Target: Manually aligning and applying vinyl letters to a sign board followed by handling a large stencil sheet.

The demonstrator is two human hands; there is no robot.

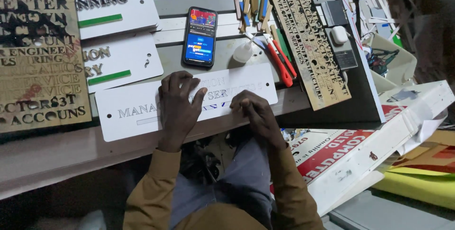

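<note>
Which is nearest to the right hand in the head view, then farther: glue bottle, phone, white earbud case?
From the right hand:
1. Glue bottle, just above on the bench.
2. Phone, up and to the left.
3. White earbud case, far upper right.

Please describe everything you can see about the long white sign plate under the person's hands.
The long white sign plate is a flat rectangle with rounded corners and small holes near its ends. It looks like rigid plastic or painted board. It carries rows of raised silvery letters. It lies flat on the grey workbench, slightly tilted, right end farther from the person. The left hand presses flat on its middle; the right hand touches its near edge.
</note>
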